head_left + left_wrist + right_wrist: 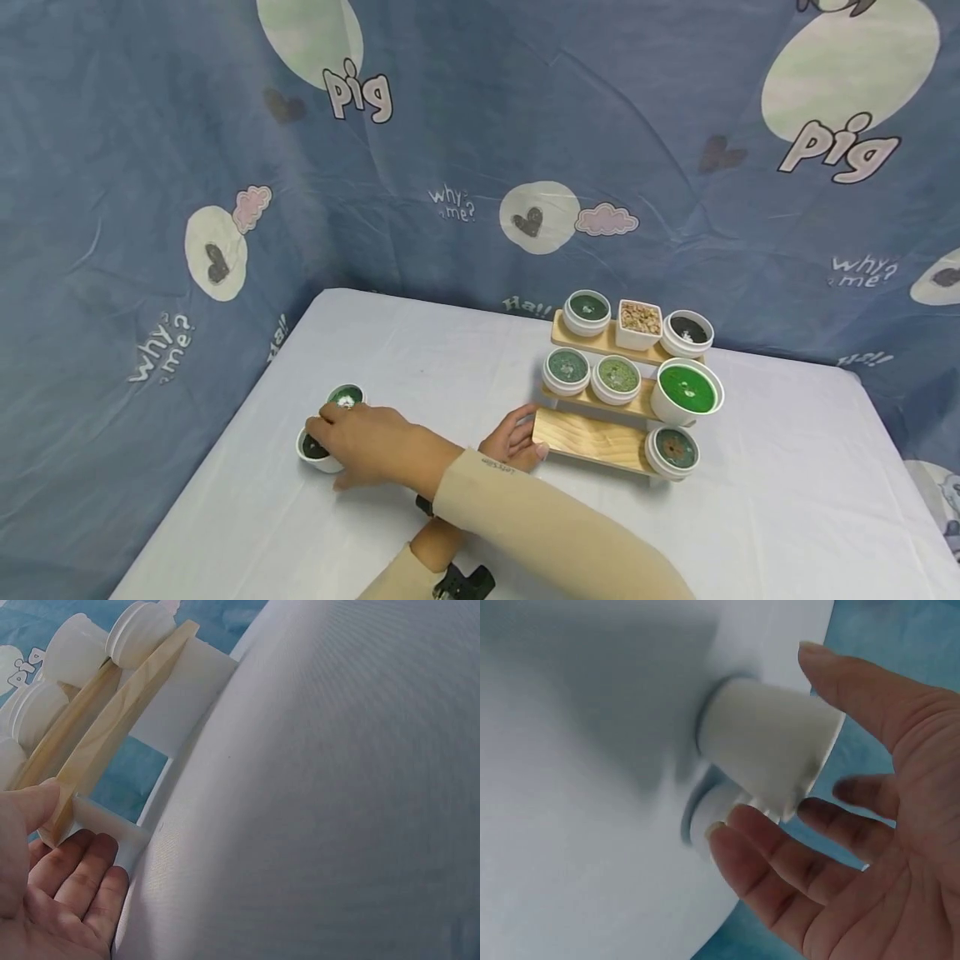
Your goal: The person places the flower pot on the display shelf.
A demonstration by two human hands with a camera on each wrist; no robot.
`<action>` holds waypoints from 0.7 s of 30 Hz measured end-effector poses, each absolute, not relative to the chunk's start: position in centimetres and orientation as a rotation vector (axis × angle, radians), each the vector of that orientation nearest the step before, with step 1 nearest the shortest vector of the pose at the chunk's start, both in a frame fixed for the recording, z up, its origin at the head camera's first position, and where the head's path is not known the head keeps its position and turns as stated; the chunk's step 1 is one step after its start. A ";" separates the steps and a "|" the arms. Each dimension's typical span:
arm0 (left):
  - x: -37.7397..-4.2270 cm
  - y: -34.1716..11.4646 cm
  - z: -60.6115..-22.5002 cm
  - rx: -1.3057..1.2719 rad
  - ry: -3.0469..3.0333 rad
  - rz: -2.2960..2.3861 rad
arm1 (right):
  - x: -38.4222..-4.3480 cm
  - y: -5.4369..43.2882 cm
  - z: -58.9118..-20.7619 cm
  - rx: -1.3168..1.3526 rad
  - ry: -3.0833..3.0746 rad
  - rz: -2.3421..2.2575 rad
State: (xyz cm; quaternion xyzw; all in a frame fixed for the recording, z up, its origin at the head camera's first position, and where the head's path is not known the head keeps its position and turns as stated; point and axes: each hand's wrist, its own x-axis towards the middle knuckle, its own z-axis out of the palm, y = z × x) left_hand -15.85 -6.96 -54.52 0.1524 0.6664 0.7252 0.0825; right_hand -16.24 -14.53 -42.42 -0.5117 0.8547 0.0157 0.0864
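My left hand (513,437) holds the left end of the lowest step of a wooden tiered stand (588,437). In the left wrist view the thumb lies against the board's end, with the other fingers under it beside a white support (112,825). Crossing over the left arm, my right hand (375,442) hovers at a white cup with dark contents (315,450). Its thumb and fingers are spread around this cup (769,742) in the right wrist view, the thumb apart from the wall. Just behind is a second white cup with green contents (347,395), partly hidden by the fingers.
The lowest step bears one round white jar (672,452) at its right end. On the middle step are two round jars (617,380) and a larger bright green cup (687,392). The top step holds two round jars and a square dish of brown bits (639,323). Blue printed cloth (450,150) hangs behind.
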 end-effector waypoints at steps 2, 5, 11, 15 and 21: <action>-15.8 -6.9 -54.5 0.431 1.974 2.168 | -16.4 -14.7 -42.5 -1.523 2.574 0.065; -15.8 -6.8 -54.3 0.397 1.964 2.164 | -16.4 -15.0 -42.6 -1.496 2.595 0.089; -15.5 -6.8 -54.1 0.393 1.984 2.166 | -16.3 -15.2 -42.7 -1.504 2.569 0.076; -15.5 -6.8 -54.2 0.387 1.999 2.182 | -16.1 -14.6 -42.5 -1.518 2.507 -0.028; -15.1 -6.9 -52.8 0.417 1.909 2.192 | -16.0 -10.0 -40.1 -1.527 2.518 -0.203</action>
